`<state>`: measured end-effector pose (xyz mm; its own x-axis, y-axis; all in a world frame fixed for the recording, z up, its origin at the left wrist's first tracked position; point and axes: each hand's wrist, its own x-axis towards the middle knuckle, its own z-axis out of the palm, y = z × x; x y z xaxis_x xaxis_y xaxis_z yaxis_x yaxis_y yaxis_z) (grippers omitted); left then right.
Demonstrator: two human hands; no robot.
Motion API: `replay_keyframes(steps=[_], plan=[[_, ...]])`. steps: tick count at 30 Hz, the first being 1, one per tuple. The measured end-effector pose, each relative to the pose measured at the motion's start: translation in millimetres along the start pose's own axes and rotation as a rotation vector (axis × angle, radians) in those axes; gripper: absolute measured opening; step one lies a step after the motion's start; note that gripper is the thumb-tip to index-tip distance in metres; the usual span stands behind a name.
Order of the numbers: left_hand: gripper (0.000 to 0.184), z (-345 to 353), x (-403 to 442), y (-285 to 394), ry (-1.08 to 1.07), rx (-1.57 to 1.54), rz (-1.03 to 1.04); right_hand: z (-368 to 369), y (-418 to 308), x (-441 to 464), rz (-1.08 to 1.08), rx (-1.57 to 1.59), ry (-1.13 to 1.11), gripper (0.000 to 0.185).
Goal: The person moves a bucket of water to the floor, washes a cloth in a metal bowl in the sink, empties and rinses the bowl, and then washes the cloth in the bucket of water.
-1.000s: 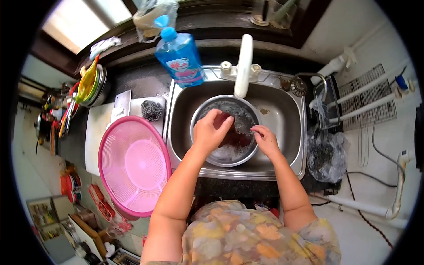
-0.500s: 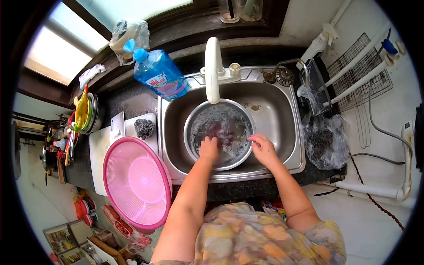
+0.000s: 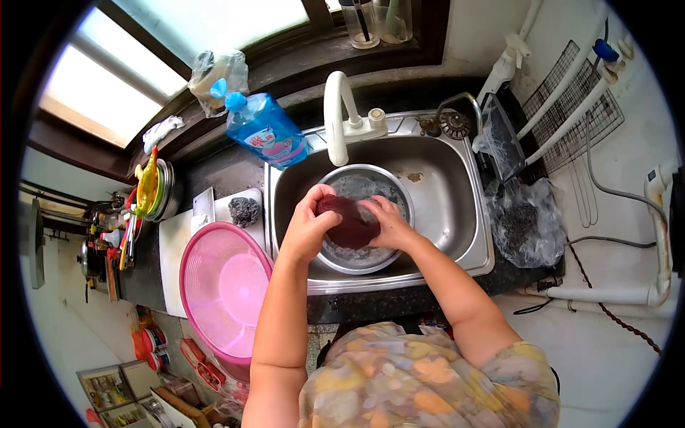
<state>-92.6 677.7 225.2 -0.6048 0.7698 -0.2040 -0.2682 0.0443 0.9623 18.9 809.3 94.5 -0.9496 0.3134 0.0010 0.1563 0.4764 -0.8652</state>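
Cloth (image 3: 352,224) | long axis far-left to near-right | held by fingers (image 3: 329,219), both hands (image 3: 307,225) (image 3: 392,225)

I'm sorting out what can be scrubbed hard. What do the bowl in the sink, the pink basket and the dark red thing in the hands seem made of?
Bowl: metal, likely stainless steel; smooth and silvery, shiny along its edge.
Pink basket: probably plastic; evenly coloured, finely pierced.
Dark red thing: hard to tell, perhaps wet fabric; its surface looks dull.
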Motion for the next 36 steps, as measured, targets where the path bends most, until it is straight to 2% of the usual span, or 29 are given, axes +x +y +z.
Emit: replay_keyframes(steps=[2,3,4,6,7,10,14,16,17,20,22,25,27,28,30,31,34,35,36], plan=[[0.024,4,-5,4,0.016,-0.192,-0.004,9,6,7,-0.087,-0.073,-0.114,0.067],[0.025,2,-6,3,0.051,-0.260,0.018,14,10,9,-0.135,-0.079,-0.092,0.054],[0.027,0,-7,0,0.086,-0.330,0.039,18,14,11,-0.142,-0.082,-0.100,0.054],[0.025,-13,-7,-7,0.148,-0.474,0.072,23,19,15,-0.129,0.092,-0.085,0.047],[0.024,-23,-5,-14,0.204,-0.494,0.089,5,-8,11,0.213,0.292,-0.212,0.037],[0.024,-38,-4,-38,0.310,-0.544,0.122,-1,0,10,0.388,0.590,-0.199,0.027],[0.031,-45,-2,-80,0.627,-0.535,-0.100,-10,-1,14,0.460,0.777,-0.153,0.027],[0.028,-44,-7,-96,0.681,-0.628,-0.259,-17,-10,18,0.583,0.963,-0.104,0.025],[0.030,-53,-6,-117,0.582,-0.688,-0.312,-16,-9,22,0.578,0.979,-0.051,0.022],[0.024,-50,-13,-142,0.538,-0.408,-0.469,-27,-31,26,0.581,0.975,-0.015,0.021],[0.023,-38,-16,-143,0.565,-0.354,-0.538,-32,-40,29,0.610,0.962,-0.026,0.020],[0.022,-27,-18,-139,0.537,-0.256,-0.586,-29,-51,33,0.579,0.928,-0.024,0.021],[0.033,-21,-21,-134,0.400,-0.174,-0.584,-20,-48,38,0.448,0.855,-0.067,0.029],[0.033,-21,-23,-130,0.402,-0.176,-0.582,-12,-45,38,0.446,0.854,-0.070,0.029],[0.052,-19,-24,-122,0.237,-0.425,-0.662,3,-42,32,0.233,0.634,-0.005,0.038],[0.066,-18,-23,-123,0.212,-0.481,-0.668,5,-50,25,0.203,0.493,0.011,0.044],[0.075,-12,-26,-112,0.141,-0.693,-0.613,8,-58,6,-0.173,-0.049,0.003,0.041],[0.079,-13,-27,-111,0.128,-0.770,-0.593,12,-57,1,-0.217,-0.065,0.024,0.042],[0.074,-10,-30,-105,0.090,-0.787,-0.556,14,-60,-3,-0.263,-0.133,0.034,0.041]])
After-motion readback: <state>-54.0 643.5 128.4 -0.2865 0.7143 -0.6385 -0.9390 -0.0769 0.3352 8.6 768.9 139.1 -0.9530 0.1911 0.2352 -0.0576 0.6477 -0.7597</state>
